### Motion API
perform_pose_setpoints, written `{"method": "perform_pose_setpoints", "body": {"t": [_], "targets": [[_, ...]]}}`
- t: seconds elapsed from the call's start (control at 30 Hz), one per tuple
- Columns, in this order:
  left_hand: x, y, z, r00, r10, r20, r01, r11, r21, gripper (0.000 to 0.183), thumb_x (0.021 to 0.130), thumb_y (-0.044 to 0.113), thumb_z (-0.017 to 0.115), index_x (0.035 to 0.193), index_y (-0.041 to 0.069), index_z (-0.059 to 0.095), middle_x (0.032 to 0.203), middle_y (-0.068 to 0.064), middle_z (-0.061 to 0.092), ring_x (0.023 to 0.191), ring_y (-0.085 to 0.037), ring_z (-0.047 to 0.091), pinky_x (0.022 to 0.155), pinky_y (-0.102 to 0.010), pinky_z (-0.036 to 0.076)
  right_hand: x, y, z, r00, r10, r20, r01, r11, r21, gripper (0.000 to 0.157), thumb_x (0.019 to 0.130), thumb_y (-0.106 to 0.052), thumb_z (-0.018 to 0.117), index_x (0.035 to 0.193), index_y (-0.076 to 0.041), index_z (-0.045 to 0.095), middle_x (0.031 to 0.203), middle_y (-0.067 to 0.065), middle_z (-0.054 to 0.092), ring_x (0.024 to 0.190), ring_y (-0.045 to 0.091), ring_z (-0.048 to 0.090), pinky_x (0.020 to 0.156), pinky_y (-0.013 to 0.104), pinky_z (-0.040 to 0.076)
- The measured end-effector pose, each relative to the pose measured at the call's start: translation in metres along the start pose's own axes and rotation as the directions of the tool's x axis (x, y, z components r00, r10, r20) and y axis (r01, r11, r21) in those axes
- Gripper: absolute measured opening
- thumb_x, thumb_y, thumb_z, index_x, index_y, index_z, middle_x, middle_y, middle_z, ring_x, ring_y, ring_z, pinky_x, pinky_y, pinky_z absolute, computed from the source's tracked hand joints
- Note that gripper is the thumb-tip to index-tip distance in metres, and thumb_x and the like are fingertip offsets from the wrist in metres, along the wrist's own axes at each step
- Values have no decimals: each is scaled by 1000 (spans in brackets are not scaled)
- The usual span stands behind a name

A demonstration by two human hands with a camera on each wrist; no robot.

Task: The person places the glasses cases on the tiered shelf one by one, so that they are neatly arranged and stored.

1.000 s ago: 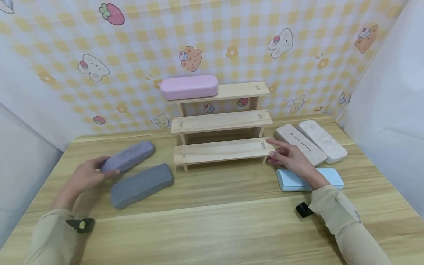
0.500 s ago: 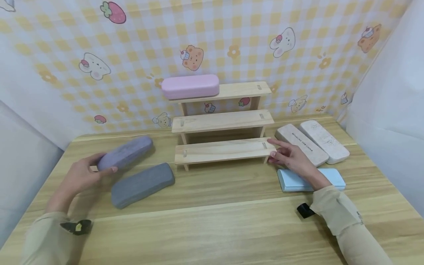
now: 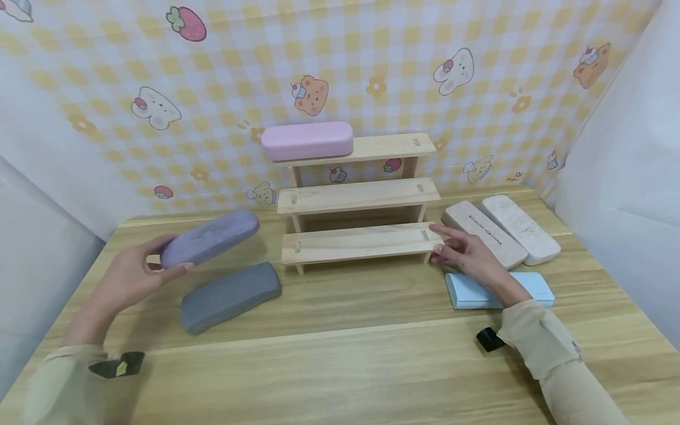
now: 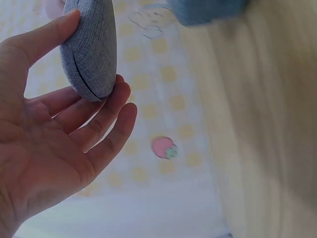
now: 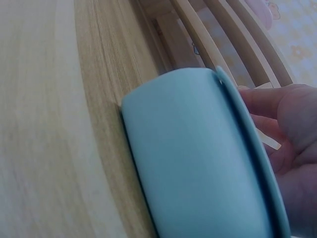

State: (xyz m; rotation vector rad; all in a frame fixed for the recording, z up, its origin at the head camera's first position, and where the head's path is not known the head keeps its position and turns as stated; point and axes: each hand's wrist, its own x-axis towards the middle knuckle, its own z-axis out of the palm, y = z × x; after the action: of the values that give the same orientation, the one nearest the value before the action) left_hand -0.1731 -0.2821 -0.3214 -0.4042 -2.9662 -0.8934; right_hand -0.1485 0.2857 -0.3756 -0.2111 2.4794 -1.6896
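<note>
My left hand [image 3: 130, 273] pinches a purple-grey glasses case [image 3: 209, 237] by its near end, between thumb and fingers. The case is held above the table, tilted with its far end up; in the left wrist view, the cloth-covered case [image 4: 94, 54] shows a dark seam. A three-step wooden display rack [image 3: 361, 242] stands in the middle. On its right, my right hand [image 3: 470, 257] grips the end of the lowest shelf, index finger on top and thumb at the front edge. On the top shelf's left half lies a pink glasses case [image 3: 308, 141].
A dark grey glasses case [image 3: 231, 296] lies on the table [image 3: 340, 372], right of my left hand. A light blue case [image 3: 473, 292] sits under my right wrist. Behind it are a beige case with lettering [image 3: 483, 233] and a white patterned case [image 3: 520, 229]. Checked cloth [image 3: 223, 77] hangs behind.
My left hand has lifted the purple-grey case off the table, its far end rising and swinging a little to the right. The right hand keeps its grip on the rack.
</note>
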Motion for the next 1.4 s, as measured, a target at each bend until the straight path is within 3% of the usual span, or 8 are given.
{"method": "perform_pose_setpoints", "body": {"t": [0.2,0.4,0.53,0.73,1.0,1.4], "targets": [[-3,20,-1,999,44,4,-44,999,-8,68,82,33,72,135,-1,45,124,-31,50,93,-45,60,62,-19,47,0,0,0,1000,9,2,-9,1000,7,54,95,-16,54,144,-7,33,108,27,60,90,22,65,81,28,50],[-3,41,-3,998,60,9,-61,998,19,70,81,35,73,137,3,45,129,-29,47,94,-47,59,62,-29,48,-1,0,0,1000,18,-3,-18,1000,11,53,96,-15,54,144,-7,33,107,27,60,89,20,65,81,29,50],[2,55,-2,993,121,-9,-121,992,30,68,80,33,74,135,3,47,129,-25,49,94,-44,60,68,-42,50,-1,0,0,1000,16,-3,-16,1000,17,53,96,-15,54,144,-7,33,107,27,60,90,22,65,81,30,50],[15,77,-6,977,215,-10,-215,976,25,67,80,30,74,133,0,47,126,-23,52,98,-41,58,78,-52,47,-1,2,0,1000,18,-6,-18,1000,11,54,96,-16,54,144,-7,34,106,26,60,90,23,65,81,29,50],[39,110,-5,973,231,0,-231,973,-5,68,79,34,74,136,7,47,131,-18,50,106,-39,55,85,-52,44,-2,3,-2,1000,22,-6,-22,1000,12,54,96,-16,54,144,-7,33,106,27,61,90,24,65,80,27,50],[69,160,-1,939,342,-23,-338,936,94,68,77,42,73,135,17,50,116,-12,56,107,-30,46,81,-49,37,0,1,0,1000,5,-1,-5,1000,11,53,96,-16,54,144,-6,33,105,27,61,88,22,66,79,26,50]]}}
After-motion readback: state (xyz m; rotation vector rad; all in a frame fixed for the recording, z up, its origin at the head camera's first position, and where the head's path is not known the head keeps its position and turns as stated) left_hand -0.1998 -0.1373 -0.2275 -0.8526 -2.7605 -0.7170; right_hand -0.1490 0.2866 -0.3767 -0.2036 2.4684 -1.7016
